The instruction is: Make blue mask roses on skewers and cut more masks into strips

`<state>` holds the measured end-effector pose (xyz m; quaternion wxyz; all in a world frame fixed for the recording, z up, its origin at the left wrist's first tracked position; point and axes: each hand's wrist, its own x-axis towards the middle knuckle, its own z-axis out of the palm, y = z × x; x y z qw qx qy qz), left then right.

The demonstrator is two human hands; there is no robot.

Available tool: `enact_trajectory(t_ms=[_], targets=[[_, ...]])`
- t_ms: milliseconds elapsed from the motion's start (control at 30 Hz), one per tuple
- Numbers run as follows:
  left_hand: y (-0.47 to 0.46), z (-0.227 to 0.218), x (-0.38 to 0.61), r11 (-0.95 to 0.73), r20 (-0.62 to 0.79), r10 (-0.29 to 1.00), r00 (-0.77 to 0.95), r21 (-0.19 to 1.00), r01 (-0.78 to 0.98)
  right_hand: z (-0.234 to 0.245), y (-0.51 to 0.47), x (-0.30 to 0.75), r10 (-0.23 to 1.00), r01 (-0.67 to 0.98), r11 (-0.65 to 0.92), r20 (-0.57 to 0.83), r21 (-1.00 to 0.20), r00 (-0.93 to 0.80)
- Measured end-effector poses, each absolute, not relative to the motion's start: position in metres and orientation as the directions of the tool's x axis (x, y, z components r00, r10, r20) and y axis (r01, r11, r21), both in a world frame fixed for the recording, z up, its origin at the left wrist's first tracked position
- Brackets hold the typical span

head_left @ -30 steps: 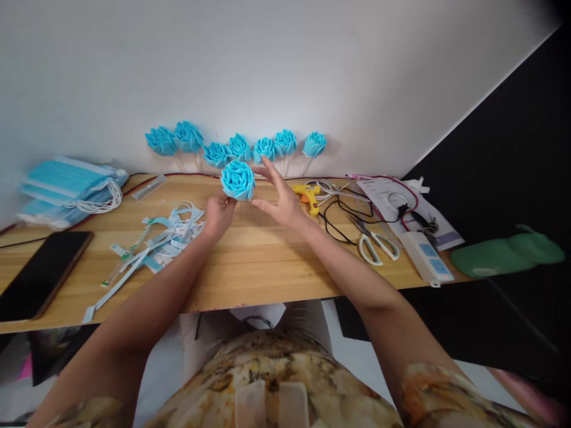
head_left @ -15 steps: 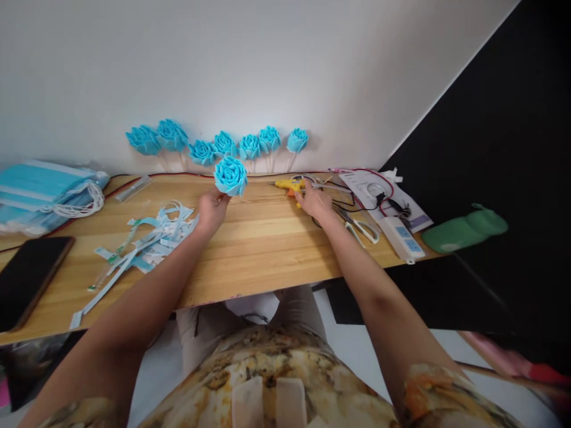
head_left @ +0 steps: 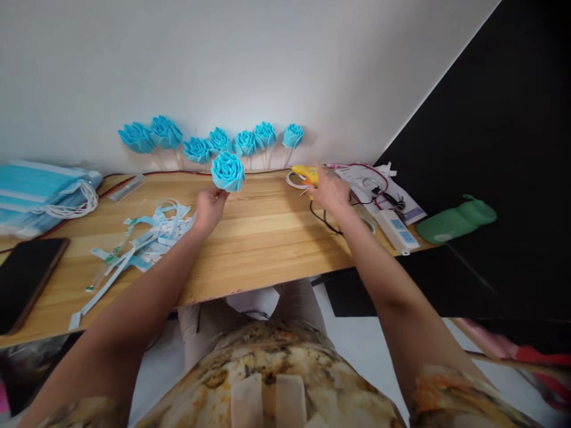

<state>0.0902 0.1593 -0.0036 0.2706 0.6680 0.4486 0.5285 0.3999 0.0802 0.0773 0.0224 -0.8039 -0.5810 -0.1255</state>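
Observation:
My left hand (head_left: 209, 206) is closed round the base of a light blue rose (head_left: 228, 171) made of folded fabric and holds it upright above the wooden desk (head_left: 263, 238). My right hand (head_left: 329, 191) is closed on a yellow glue gun (head_left: 307, 173), lifted a little off the desk at the back right, its black cord (head_left: 322, 219) trailing below. Several finished blue roses (head_left: 209, 138) on thin sticks lean against the white wall behind.
Cut mask strips and ear loops (head_left: 143, 238) lie left of centre. A stack of blue face masks (head_left: 40, 189) sits at far left, a dark phone (head_left: 24, 279) near the left front edge. A white power strip (head_left: 397, 229), papers and wires crowd the right end beside a green object (head_left: 455, 220).
My right hand left the rose, reached right to the glue gun, gripped it and lifted it. My left hand kept hold of the rose. The view shifted rightwards.

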Motion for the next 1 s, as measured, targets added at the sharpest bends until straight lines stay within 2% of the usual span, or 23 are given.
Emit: enact_trajectory(t_ms=[100,233,333,400,533,700,800,867,1000], targets=[[0.159,-0.003,0.091,-0.445,0.459,0.888,0.029,0.840,0.311,0.099,0.057,0.434,0.871,0.883,-0.447,0.293,0.141,0.394],[0.160,-0.003,0.092,-0.437,0.453,0.891,0.023,0.844,0.312,0.100,0.033,0.478,0.834,0.825,-0.544,0.212,0.153,0.510],[0.161,-0.004,0.092,-0.428,0.446,0.895,0.020,0.842,0.328,0.078,0.027,0.493,0.803,0.792,-0.595,0.099,0.137,0.587],[0.162,-0.006,0.092,-0.423,0.441,0.897,0.022,0.843,0.333,0.062,0.028,0.494,0.791,0.786,-0.612,0.081,0.092,0.606],[0.163,-0.007,0.091,-0.430,0.446,0.895,0.025,0.844,0.320,0.049,0.028,0.492,0.822,0.829,-0.560,0.120,-0.006,0.556],[0.160,-0.006,0.090,-0.441,0.455,0.890,0.025,0.848,0.294,0.054,0.010,0.496,0.868,0.866,-0.495,0.068,0.063,0.491],[0.160,-0.006,0.091,-0.455,0.467,0.884,0.026,0.846,0.278,0.052,-0.012,0.499,0.889,0.889,-0.454,0.089,0.056,0.448],[0.161,-0.007,0.091,-0.454,0.467,0.884,0.018,0.849,0.271,0.044,-0.028,0.501,0.918,0.924,-0.381,0.115,0.002,0.379],[0.163,-0.010,0.090,-0.444,0.461,0.888,0.002,0.855,0.266,0.018,-0.051,0.499,0.957,0.949,-0.253,0.098,-0.191,0.275]])
